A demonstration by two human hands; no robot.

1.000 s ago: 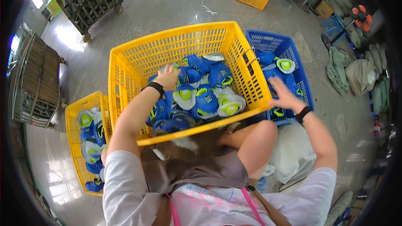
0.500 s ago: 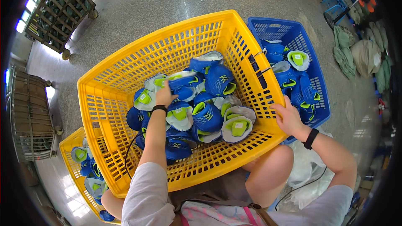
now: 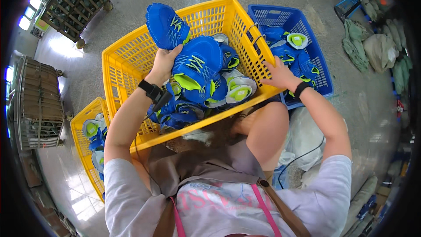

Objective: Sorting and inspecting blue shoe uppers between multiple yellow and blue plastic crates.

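Note:
My left hand [image 3: 163,65] is closed on a pair of blue shoe uppers with lime-green laces and linings. One shoe upper [image 3: 164,28] points up and left past the far rim; the other shoe upper [image 3: 199,61] hangs to the right of my fingers. Both are lifted over a large yellow basket [image 3: 115,79]. Several more blue shoe uppers [image 3: 240,91], some showing white and lime insides, lie piled in it. My right hand [image 3: 281,75] grips the basket's right rim, fingers over the edge. The basket tilts before my knees.
A blue basket [image 3: 322,63] holding similar uppers adjoins the yellow one on the right. Another yellow basket [image 3: 79,142] of uppers is at lower left. Loaded wheeled carts [image 3: 41,101] stand further left. Sacks [image 3: 379,52] and a fan line the right side.
My left hand has risen from the pile with the pair of shoe uppers. My right hand stays on the rim. The view has shifted, showing more of my lap.

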